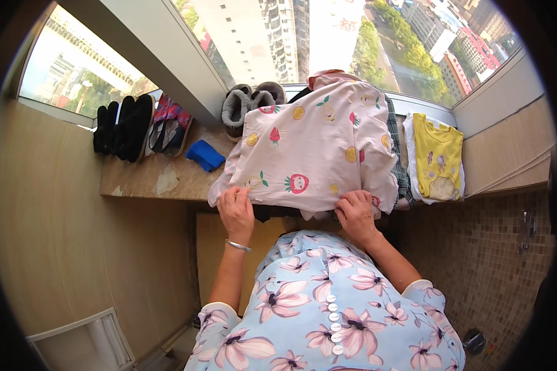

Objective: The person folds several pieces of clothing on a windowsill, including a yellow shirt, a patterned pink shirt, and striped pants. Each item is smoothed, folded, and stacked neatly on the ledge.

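A pale pink fruit-print shirt (315,148) is spread over the window ledge, its collar end toward the glass and its near edge at the ledge's front. My left hand (236,213) pinches the near edge at its left corner, fingertips on top of the cloth. Closer to the right corner, my right hand (356,213) is closed on the same edge, with its fingers curled over the fabric. Part of a dark green checked cloth (397,148) shows from under the shirt's right side.
To the right lies a folded yellow top (439,154) on white cloth. Grey fleece-lined shoes (238,111) stand behind the shirt's left side. Further left are a blue folded cloth (205,156), patterned shoes (170,127) and black slippers (133,127). Windows (328,37) border the ledge (136,179).
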### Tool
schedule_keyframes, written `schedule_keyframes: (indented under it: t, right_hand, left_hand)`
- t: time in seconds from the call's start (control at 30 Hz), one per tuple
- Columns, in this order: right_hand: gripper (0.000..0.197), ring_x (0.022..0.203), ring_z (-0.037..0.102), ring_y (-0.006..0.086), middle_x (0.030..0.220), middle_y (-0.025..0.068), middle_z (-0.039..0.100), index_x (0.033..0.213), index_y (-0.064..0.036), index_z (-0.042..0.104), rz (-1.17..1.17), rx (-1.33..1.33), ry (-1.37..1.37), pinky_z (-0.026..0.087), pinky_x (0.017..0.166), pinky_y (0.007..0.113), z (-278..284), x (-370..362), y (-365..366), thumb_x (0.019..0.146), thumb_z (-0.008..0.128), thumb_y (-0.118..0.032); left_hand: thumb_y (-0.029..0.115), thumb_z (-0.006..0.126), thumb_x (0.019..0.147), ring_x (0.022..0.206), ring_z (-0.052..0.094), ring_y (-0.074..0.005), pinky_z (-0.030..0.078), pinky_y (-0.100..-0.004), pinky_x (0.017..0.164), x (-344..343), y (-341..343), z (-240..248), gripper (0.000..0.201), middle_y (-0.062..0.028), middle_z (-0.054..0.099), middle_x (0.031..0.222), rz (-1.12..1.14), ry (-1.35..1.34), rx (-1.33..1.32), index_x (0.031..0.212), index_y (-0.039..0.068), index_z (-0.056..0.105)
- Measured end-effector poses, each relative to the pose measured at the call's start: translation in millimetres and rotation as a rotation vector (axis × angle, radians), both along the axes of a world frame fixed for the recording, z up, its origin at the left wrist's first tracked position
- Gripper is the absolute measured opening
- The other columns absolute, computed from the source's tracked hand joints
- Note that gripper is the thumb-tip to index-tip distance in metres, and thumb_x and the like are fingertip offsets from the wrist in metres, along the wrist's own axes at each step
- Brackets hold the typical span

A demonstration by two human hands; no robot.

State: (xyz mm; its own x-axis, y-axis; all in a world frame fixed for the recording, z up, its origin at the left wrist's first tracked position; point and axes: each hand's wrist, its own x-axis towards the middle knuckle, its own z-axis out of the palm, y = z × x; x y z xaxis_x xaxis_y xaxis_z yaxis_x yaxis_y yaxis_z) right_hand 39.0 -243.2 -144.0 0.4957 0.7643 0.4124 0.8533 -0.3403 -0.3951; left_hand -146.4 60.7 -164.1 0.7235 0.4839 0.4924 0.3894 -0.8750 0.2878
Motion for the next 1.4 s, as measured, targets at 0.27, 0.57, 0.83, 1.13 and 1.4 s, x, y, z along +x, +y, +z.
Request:
schedule_keyframes:
  t: [0.27, 0.57, 0.83, 1.13, 1.4]
  right_hand:
    - [0.026, 0.099, 0.061, 0.0286, 0.096, 0.0062, 0.063, 0.091, -0.011, 0.066, -0.044, -0.008, -0.01, 0.042, 0.096, 0.045, 7, 3, 5, 0.072, 0.083, -0.011]
    - [0.019, 0.085, 0.062, 0.0307, 0.084, 0.008, 0.062, 0.08, -0.0081, 0.06, 0.003, 0.154, 0.051, 0.046, 0.085, 0.044, 29, 8, -7, 0.07, 0.075, -0.002]
    - [0.019, 0.071, 0.06, 0.0336, 0.075, 0.0101, 0.058, 0.081, -0.0061, 0.057, 0.023, 0.218, 0.209, 0.047, 0.073, 0.043, 41, -7, -34, 0.069, 0.069, 0.002]
    - [0.019, 0.085, 0.062, 0.0365, 0.087, 0.0131, 0.063, 0.093, -0.0046, 0.063, -0.218, 0.143, 0.026, 0.048, 0.08, 0.047, 31, 5, -44, 0.076, 0.067, 0.002]
    - [0.017, 0.076, 0.068, 0.0338, 0.089, 0.0143, 0.069, 0.107, -0.0029, 0.066, -0.331, 0.38, 0.333, 0.056, 0.071, 0.04, 34, -2, -60, 0.091, 0.062, 0.003]
  left_hand:
    - [0.003, 0.077, 0.081, 0.109, 0.06, -0.0315, 0.046, -0.0458, 0.099, -3, 33, -2, 0.022, -0.0077, 0.063, 0.103, -0.033, 0.114, 0.026, 0.101, 0.011, 0.072]
    - [0.001, 0.076, 0.082, 0.103, 0.062, -0.0333, 0.049, -0.0461, 0.093, -19, 39, 42, 0.017, -0.009, 0.065, 0.1, -0.051, -0.015, 0.007, 0.091, 0.009, 0.064]
    - [-0.005, 0.073, 0.084, 0.086, 0.072, -0.0292, 0.058, -0.0377, 0.068, -63, 23, 49, 0.017, -0.0114, 0.074, 0.112, -0.013, -0.054, -0.209, 0.095, 0.006, 0.065]
    - [-0.007, 0.061, 0.094, 0.069, 0.067, -0.0092, 0.055, -0.0255, 0.056, -71, 13, 34, 0.014, -0.0175, 0.073, 0.132, 0.018, -0.406, -0.912, 0.101, 0.003, 0.056]
    - [-0.004, 0.058, 0.102, 0.103, 0.069, -0.0178, 0.06, -0.0316, 0.087, -63, 19, -3, 0.013, -0.017, 0.069, 0.124, -0.073, -0.605, -0.836, 0.113, 0.001, 0.054]
